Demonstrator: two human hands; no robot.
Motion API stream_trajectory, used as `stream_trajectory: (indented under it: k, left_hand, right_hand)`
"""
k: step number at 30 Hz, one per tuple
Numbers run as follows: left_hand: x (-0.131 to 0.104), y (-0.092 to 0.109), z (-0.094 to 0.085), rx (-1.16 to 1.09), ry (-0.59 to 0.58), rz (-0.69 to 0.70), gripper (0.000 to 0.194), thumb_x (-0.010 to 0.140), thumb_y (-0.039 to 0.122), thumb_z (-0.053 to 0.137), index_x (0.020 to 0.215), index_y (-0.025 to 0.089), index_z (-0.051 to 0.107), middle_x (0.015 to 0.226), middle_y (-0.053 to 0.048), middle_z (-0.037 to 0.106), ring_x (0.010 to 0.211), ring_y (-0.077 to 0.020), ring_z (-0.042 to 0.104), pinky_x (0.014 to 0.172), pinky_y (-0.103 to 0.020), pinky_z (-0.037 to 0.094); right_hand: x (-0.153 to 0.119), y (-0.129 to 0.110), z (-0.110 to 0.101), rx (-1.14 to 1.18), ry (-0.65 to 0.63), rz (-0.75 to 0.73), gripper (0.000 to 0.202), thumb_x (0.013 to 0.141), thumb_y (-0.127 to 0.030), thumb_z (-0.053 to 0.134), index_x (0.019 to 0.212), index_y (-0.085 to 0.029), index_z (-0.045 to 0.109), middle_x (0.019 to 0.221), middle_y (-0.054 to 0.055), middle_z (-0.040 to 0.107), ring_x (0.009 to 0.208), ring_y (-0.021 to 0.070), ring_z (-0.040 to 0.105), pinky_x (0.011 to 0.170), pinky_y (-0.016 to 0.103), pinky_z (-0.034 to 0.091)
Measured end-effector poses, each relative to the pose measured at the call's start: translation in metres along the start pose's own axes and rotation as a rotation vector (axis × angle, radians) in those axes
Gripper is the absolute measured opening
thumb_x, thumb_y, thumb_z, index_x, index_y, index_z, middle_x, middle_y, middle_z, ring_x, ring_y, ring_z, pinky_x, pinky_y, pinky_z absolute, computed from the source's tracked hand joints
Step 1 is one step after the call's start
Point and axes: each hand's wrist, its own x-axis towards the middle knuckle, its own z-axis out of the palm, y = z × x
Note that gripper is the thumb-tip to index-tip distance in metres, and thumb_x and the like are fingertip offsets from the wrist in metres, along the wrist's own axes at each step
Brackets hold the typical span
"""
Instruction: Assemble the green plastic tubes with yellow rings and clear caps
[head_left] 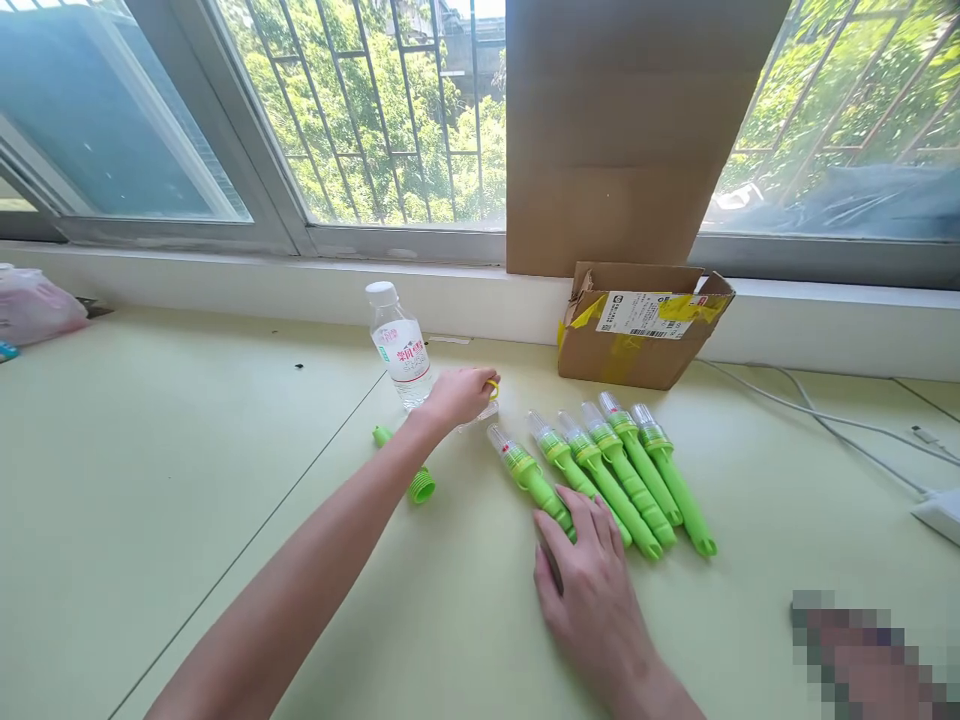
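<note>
My left hand (459, 394) reaches past the water bottle, its fingers pinched on a small yellow ring (493, 388). Under that hand lies a clear plastic piece (480, 415), partly hidden. An open threaded green handle (422, 487) rests on the table, crossed by my left forearm. My right hand (592, 575) lies low over the table, fingers apart, with fingertips against the handle end of the leftmost green light stick (525, 468). Several similar light sticks (626, 480) with clear caps lie side by side to its right, the nearest partly covered by my fingers.
A labelled water bottle (401, 350) stands beyond my left hand. An open cardboard box (630, 345) sits against the windowsill. White cables (810, 405) run along the right side. A pinkish plastic bag (37, 305) lies far left. A blurred patch (862, 650) covers the lower right.
</note>
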Motion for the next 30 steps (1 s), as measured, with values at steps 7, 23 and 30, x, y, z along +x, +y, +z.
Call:
stream_trajectory:
  k: [7,23,30]
  left_hand:
    - [-0.023,-0.017,-0.005,-0.012,-0.087,-0.087,0.036,0.087,0.027,0.035,0.108,0.024,0.064,0.109,-0.007,0.068,0.096,-0.0225,0.062,0.069,-0.027,0.045]
    - [-0.128,-0.035,0.016,-0.249,0.113,0.173,0.028,0.088,0.023,0.031,0.066,0.023,0.048,0.066,-0.004,0.056,0.067,-0.0205,0.05,0.068,-0.032,0.038]
    - [-0.149,0.017,0.016,-0.918,0.169,-0.019,0.04,0.086,0.042,0.042,0.052,0.022,0.046,0.048,0.0,0.043,0.046,-0.013,0.036,0.052,-0.027,0.028]
  right_hand:
    - [0.0,-0.001,-0.001,0.009,-0.005,0.006,0.028,0.085,-0.013,0.046,0.107,-0.019,0.062,0.123,0.012,0.047,0.12,0.0306,0.041,0.106,0.055,0.031]
    - [-0.001,-0.002,-0.002,0.002,0.028,-0.008,0.029,0.084,-0.012,0.048,0.109,-0.02,0.062,0.124,0.012,0.048,0.12,0.0308,0.042,0.105,0.055,0.034]
    - [-0.004,-0.003,-0.005,0.057,0.097,-0.181,0.042,0.084,-0.011,0.05,0.126,-0.016,0.051,0.129,0.016,0.046,0.125,0.0312,0.039,0.105,0.056,0.032]
